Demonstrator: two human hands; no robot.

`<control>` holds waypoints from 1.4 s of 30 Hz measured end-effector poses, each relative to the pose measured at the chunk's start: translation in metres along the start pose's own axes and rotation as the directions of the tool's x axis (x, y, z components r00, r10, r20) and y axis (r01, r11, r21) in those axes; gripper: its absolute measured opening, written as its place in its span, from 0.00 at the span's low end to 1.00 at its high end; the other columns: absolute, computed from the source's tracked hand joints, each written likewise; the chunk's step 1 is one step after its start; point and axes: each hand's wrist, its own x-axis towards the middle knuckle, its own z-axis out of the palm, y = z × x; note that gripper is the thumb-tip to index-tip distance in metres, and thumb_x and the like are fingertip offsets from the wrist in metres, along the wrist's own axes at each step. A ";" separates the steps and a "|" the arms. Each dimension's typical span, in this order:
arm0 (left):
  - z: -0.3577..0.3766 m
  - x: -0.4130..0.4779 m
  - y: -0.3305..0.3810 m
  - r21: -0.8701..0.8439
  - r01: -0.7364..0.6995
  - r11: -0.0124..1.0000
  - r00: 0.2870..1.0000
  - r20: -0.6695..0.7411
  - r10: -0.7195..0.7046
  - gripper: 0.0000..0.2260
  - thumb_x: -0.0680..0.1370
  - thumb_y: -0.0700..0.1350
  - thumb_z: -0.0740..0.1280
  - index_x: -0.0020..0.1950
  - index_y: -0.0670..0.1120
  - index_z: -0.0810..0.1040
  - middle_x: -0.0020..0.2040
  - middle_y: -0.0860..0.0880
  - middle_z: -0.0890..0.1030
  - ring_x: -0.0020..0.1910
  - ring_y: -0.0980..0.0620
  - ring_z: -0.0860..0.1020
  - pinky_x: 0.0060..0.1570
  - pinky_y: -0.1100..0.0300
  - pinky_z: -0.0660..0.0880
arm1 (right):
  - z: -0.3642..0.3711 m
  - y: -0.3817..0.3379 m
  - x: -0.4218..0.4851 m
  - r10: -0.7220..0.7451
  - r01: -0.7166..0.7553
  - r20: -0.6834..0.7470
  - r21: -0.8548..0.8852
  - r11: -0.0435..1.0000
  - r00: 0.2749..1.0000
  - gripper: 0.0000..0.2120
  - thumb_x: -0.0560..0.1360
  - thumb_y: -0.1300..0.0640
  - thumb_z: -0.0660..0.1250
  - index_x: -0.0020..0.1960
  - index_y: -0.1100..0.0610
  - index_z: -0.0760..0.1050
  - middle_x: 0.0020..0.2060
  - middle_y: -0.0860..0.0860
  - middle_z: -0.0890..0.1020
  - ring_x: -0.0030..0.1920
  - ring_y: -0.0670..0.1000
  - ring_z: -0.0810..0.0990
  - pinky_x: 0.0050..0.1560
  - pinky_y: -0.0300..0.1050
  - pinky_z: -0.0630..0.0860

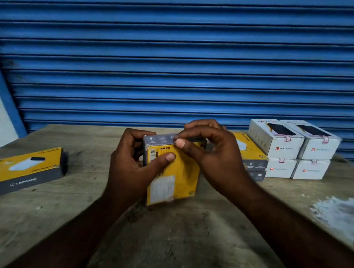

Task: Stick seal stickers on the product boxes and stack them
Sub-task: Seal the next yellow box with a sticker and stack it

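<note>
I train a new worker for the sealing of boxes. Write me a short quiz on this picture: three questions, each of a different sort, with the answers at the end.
1. True or false: the left hand and the right hand both hold the middle yellow box.
2. Choose one: the white boxes stand A) in one flat row, B) stacked two high, C) on the floor.
3. Fill the gap: the flat yellow box lies on the ___ side of the table.

Key: 1 true; 2 B; 3 left.
</note>
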 end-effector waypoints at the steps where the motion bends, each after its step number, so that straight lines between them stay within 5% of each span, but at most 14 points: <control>1: 0.002 -0.001 0.001 -0.038 0.022 0.999 1.000 0.003 -0.022 0.22 0.62 0.58 0.76 0.51 0.55 0.73 0.46 0.62 0.83 0.44 0.59 0.83 0.38 0.67 0.79 | -0.002 -0.001 0.002 -0.018 0.018 0.002 0.000 1.000 1.000 0.05 0.68 0.46 0.73 0.43 0.43 0.83 0.46 0.43 0.82 0.56 0.49 0.79 0.59 0.59 0.74; 7: 0.006 -0.003 0.004 -0.123 0.083 0.989 0.996 0.033 -0.079 0.22 0.62 0.58 0.75 0.50 0.53 0.74 0.43 0.59 0.84 0.41 0.58 0.84 0.37 0.65 0.79 | -0.008 -0.004 0.003 0.003 -0.020 0.088 0.189 0.982 0.996 0.05 0.71 0.59 0.73 0.46 0.58 0.84 0.44 0.51 0.84 0.49 0.47 0.82 0.53 0.44 0.78; 14: 0.006 -0.005 0.007 -0.053 0.049 0.997 0.999 0.022 -0.048 0.23 0.64 0.58 0.81 0.50 0.53 0.74 0.43 0.59 0.84 0.41 0.58 0.84 0.38 0.66 0.79 | -0.009 -0.017 0.002 -0.083 0.082 -0.007 0.220 0.972 0.997 0.03 0.73 0.57 0.72 0.45 0.49 0.81 0.43 0.46 0.85 0.48 0.48 0.84 0.52 0.44 0.78; 18: 0.004 -0.004 0.001 -0.011 0.117 0.993 0.993 -0.016 -0.117 0.21 0.63 0.60 0.75 0.49 0.53 0.74 0.44 0.59 0.84 0.42 0.57 0.84 0.42 0.59 0.82 | -0.015 -0.023 0.008 -0.080 0.081 -0.014 0.223 0.972 0.997 0.04 0.73 0.54 0.72 0.46 0.47 0.82 0.44 0.45 0.86 0.50 0.48 0.84 0.58 0.49 0.78; 21: 0.005 -0.003 0.000 0.017 0.101 0.995 0.995 -0.014 -0.101 0.19 0.64 0.57 0.75 0.49 0.54 0.73 0.43 0.60 0.84 0.42 0.57 0.84 0.42 0.59 0.82 | -0.011 -0.017 0.005 -0.026 0.025 0.002 0.208 0.978 1.000 0.06 0.74 0.60 0.72 0.47 0.50 0.82 0.44 0.46 0.87 0.50 0.45 0.84 0.55 0.42 0.78; 23: 0.005 -0.004 0.000 0.035 0.088 0.995 0.996 -0.008 -0.088 0.18 0.65 0.55 0.75 0.49 0.54 0.73 0.43 0.60 0.84 0.42 0.57 0.84 0.41 0.59 0.82 | -0.006 -0.014 0.000 -0.013 0.011 0.016 0.162 0.987 1.000 0.08 0.74 0.62 0.72 0.49 0.50 0.83 0.45 0.44 0.86 0.49 0.43 0.84 0.52 0.36 0.77; 29: 0.004 -0.004 -0.002 0.051 0.093 0.994 0.996 -0.005 -0.093 0.19 0.65 0.57 0.75 0.50 0.55 0.74 0.46 0.59 0.84 0.43 0.57 0.84 0.41 0.60 0.82 | -0.006 -0.011 0.000 0.057 -0.063 0.054 0.122 0.991 0.997 0.18 0.74 0.60 0.73 0.62 0.49 0.78 0.39 0.47 0.85 0.47 0.43 0.84 0.58 0.39 0.77; 33: 0.004 -0.003 -0.002 0.037 0.102 0.994 0.995 -0.011 -0.102 0.20 0.64 0.59 0.75 0.50 0.55 0.74 0.45 0.59 0.84 0.43 0.57 0.84 0.40 0.61 0.81 | -0.006 -0.008 0.000 0.052 -0.065 0.075 0.174 0.983 0.996 0.05 0.75 0.64 0.70 0.49 0.56 0.83 0.46 0.49 0.86 0.51 0.46 0.84 0.53 0.40 0.79; 36: 0.003 -0.003 -0.002 0.026 0.105 0.994 0.994 -0.020 -0.105 0.21 0.63 0.60 0.74 0.50 0.53 0.74 0.44 0.57 0.84 0.42 0.56 0.84 0.40 0.62 0.81 | -0.007 -0.007 0.001 0.095 -0.120 0.120 0.223 0.967 0.988 0.05 0.76 0.65 0.69 0.49 0.59 0.83 0.52 0.51 0.85 0.58 0.45 0.82 0.59 0.42 0.77; 42: 0.004 -0.003 -0.003 0.010 0.120 0.993 0.993 -0.014 -0.120 0.18 0.65 0.55 0.75 0.50 0.54 0.74 0.43 0.61 0.84 0.42 0.59 0.84 0.39 0.65 0.80 | -0.008 -0.011 0.003 0.232 -0.272 0.187 0.227 0.935 0.955 0.08 0.78 0.63 0.65 0.48 0.59 0.84 0.60 0.48 0.82 0.63 0.40 0.77 0.58 0.28 0.72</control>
